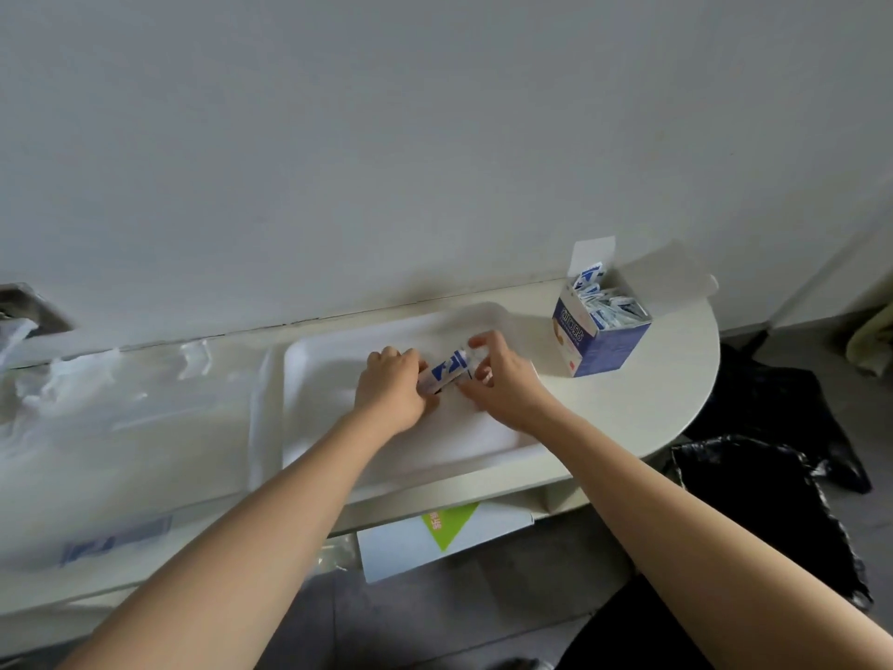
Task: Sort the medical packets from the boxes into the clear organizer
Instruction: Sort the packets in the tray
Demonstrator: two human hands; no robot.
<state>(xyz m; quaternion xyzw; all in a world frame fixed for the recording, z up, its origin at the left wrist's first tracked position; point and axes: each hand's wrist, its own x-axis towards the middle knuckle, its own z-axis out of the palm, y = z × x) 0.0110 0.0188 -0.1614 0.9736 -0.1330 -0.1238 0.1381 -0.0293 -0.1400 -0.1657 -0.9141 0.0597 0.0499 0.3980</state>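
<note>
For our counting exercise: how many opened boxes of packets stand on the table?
1: the blue-and-white box at the right end of the table, flaps open, packets showing. Others may lie outside the view.

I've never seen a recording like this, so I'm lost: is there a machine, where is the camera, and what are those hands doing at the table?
There is no machine: a person works with bare hands. The single picture comes from a wide-angle camera worn on the person's head, looking forward and down, so both forearms reach in from below. The left hand and the right hand together hold a small bundle of blue-and-white packets, fingers curled round its ends, above a white tray on a pale table. To the right stands an open blue-and-white box, full of similar packets. Crumpled clear plastic lies at the left.
</note>
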